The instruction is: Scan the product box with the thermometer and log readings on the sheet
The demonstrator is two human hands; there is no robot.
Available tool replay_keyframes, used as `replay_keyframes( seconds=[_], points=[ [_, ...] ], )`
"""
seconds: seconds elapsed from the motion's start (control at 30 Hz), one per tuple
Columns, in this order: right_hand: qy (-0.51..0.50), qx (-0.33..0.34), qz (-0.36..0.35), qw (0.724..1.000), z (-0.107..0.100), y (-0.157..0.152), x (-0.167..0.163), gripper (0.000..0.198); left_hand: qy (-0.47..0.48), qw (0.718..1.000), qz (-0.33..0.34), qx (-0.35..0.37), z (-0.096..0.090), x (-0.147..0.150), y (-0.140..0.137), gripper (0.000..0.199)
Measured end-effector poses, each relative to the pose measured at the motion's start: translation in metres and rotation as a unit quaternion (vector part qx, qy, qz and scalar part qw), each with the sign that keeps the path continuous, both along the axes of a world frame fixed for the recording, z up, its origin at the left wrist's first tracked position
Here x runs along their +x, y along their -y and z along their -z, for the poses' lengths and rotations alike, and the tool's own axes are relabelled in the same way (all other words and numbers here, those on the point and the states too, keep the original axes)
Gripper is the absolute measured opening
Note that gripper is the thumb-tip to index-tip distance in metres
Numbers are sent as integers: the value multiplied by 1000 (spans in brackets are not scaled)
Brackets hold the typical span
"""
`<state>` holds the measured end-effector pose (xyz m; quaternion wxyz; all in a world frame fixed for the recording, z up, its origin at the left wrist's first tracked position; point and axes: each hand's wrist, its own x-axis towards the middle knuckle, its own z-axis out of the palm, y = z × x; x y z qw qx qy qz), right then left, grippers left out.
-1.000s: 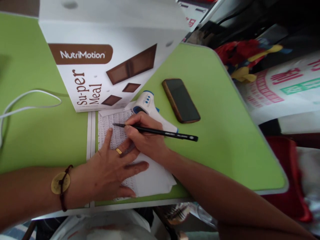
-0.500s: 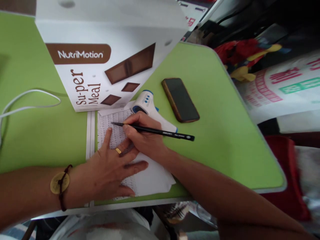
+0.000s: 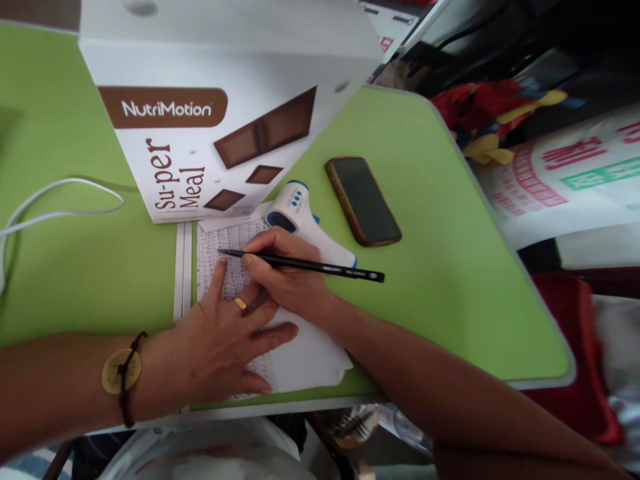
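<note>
2 hands on the paper [image 3: 305, 357], head view: right hand [image 3: 287, 277] grips the pen [image 3: 320, 267], tip on the sheet. Left hand [image 3: 220, 347] flat, fingers spread, pinning it. Thermometer [image 3: 300, 217] just behind, phone [image 3: 363, 200] near, box [image 3: 210, 113] at the back on the green table [image 3: 450, 267].

Box [image 3: 210, 113] blocks ahead; bare table [image 3: 440, 253] right of phone [image 3: 363, 200].
</note>
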<state>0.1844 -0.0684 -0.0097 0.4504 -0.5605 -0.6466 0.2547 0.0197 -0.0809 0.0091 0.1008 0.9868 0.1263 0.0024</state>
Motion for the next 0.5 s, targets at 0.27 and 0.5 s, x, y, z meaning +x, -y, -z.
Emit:
replay_keyframes(
  seconds=[0.27,0.5],
  points=[
    [5,-17,-3,1000,-2,1,0,4,-4,1000,0,-5,0,0,0,74],
    [-2,-17,-15,1000,-2,1,1,4,-2,1000,1,-5,-1,-1,-1,72]
  ],
)
